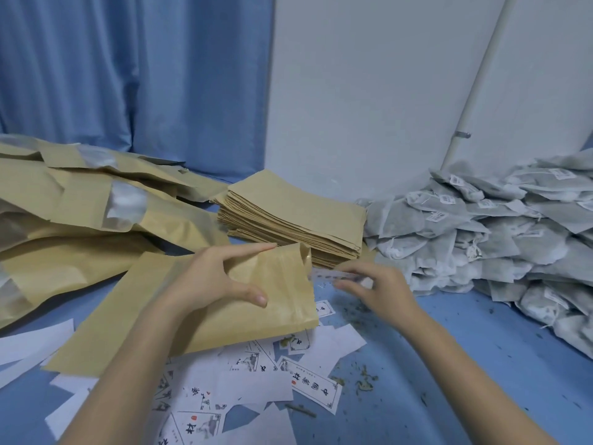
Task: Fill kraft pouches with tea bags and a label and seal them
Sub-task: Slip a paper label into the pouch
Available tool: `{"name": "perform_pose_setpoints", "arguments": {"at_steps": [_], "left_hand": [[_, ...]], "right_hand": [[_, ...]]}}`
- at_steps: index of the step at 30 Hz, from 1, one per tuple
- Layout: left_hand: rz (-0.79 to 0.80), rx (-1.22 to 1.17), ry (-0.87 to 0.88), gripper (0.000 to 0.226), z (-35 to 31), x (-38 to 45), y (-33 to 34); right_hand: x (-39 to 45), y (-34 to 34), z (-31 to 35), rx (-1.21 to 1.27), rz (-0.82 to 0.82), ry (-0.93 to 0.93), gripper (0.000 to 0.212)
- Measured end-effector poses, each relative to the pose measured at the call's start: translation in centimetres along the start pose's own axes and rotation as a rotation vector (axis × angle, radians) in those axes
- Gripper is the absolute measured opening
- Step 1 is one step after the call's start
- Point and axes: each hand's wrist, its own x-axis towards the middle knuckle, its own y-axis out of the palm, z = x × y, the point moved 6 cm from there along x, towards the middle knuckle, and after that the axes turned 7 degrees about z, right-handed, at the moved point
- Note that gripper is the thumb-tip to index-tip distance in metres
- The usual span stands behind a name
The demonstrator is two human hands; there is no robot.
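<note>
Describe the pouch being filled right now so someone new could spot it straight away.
Start at the neat stack of flat kraft pouches mid-table. Just in front lies the kraft pouch under the left hand. Unlike its neighbours, its mouth gapes open toward the right hand, which brings a label to it.

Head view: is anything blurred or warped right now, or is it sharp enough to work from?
Head view: the right hand and the label it pinches are motion-blurred; the left hand on the kraft pouch is sharp; wide-angle distortion bends the white pipe; lighting is soft and even, without glare.
</note>
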Motion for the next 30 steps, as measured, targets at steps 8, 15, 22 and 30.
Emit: {"name": "perform_pose_setpoints", "arguments": {"at_steps": [8,15,22,30], "left_hand": [[0.23,-0.261,0.21,0.071,-5.7,1.6,2.6],[0.221,-0.218,0.282,0.079,-11.4,3.6,4.3],[-0.073,-0.236,0.507,0.074,-18.0,1.5,6.1],[-0.199,-0.213,0.568,0.049,-22.0,2.8,7.3]], "right_hand": [[1.9,1.4,6.8,-0.255,0.216,-0.156,0.013],[1.4,-5.7,7.4,-0.312,0.323,-0.062,0.037],[0.8,-11.6,8.0,-0.251,0.304,0.118,0.007],[-0.5,-16.7,8.6,-0.415,0.351,0.203,0.041]]}}
